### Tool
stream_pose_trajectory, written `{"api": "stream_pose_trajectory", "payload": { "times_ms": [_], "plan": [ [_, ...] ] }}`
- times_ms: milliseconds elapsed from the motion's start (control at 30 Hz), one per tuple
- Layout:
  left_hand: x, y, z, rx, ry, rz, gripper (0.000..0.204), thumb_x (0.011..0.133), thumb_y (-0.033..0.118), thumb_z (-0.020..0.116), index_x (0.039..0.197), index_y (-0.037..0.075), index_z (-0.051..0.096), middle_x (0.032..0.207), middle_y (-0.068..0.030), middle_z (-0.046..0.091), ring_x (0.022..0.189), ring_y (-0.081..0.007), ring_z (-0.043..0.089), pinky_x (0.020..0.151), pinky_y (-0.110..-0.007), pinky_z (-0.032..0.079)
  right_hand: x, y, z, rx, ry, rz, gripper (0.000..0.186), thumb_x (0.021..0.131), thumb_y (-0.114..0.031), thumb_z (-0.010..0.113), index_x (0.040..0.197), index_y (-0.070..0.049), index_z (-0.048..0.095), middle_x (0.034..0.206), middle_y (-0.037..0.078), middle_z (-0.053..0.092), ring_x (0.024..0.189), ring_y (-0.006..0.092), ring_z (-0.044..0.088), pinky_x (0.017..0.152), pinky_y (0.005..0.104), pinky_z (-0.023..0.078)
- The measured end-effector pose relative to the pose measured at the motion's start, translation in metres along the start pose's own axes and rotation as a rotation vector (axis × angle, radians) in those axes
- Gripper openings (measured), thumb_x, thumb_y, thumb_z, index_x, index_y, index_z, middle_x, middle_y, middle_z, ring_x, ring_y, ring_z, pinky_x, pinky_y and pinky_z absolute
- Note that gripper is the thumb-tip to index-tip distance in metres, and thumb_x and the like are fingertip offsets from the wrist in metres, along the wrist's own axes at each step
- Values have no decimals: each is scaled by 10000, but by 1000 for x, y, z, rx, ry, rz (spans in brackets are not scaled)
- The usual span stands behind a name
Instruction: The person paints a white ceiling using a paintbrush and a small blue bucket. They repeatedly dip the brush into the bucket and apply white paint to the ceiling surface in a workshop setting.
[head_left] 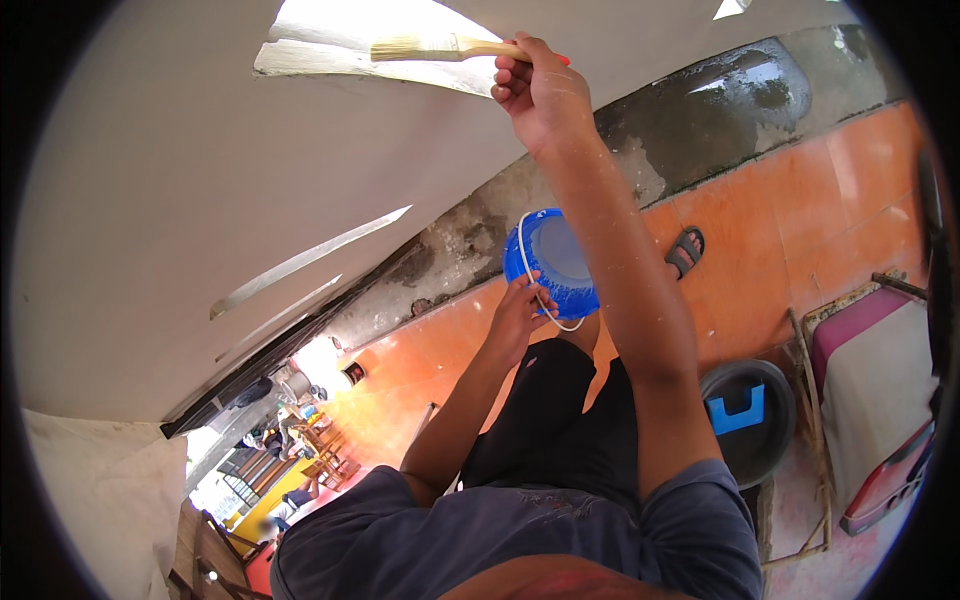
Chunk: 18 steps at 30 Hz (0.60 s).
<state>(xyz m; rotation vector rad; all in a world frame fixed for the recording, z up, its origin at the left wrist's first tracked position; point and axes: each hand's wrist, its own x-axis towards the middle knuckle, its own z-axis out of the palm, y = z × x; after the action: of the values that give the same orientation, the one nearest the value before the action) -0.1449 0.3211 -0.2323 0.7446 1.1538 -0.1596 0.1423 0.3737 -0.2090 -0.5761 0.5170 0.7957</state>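
blue bucket (572, 303) holds pale liquid (562, 250); dark basin (786, 405) holds blue piece (738, 421).

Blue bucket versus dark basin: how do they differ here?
The blue bucket is bright; the basin is dark grey. The left hand holds the bucket, while the basin stands untouched. The bucket shows a white handle; none shows on the basin. Both are round and open-topped.

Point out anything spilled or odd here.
A dark, shiny wet patch lies on the grey concrete strip beside the orange floor, as if liquid spilled there. Pale specks dot the right forearm, perhaps splashes.
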Motion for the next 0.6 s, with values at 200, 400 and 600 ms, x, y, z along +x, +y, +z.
{"api": "stream_pose_trajectory", "payload": {
  "times_ms": [200, 400, 600],
  "plan": [
    [1, 0, 2, 1, 26, -36, 326, 979, 273, 494, 1251, 105, 425, 927, -34, 563, 934, -195, 585, 903, -414, 469, -12, -9, 6, -254, 251, -102, 208, 925, -198, 640, 927, 10, 641, 733, 84, 631, 630, 141, 581, 577, 261, 481],
    [3, -3, -1, 6, 8, -32, 319, 975, 274, 500, 1243, 117, 428, 926, -29, 562, 934, -191, 585, 906, -409, 467, -16, -5, 21, -75, -63, -147, 232, 934, -213, 634, 943, 18, 657, 728, 89, 640, 639, 147, 592, 608, 250, 484],
    [4, -2, -3, -21, 13, -21, 322, 977, 262, 490, 1254, 111, 425, 940, -38, 561, 946, -194, 583, 913, -413, 466, 26, 27, -43, -357, 172, -271, 251, 929, -234, 642, 906, 14, 669, 678, 75, 654, 577, 148, 602, 566, 283, 481]
  ]
}}
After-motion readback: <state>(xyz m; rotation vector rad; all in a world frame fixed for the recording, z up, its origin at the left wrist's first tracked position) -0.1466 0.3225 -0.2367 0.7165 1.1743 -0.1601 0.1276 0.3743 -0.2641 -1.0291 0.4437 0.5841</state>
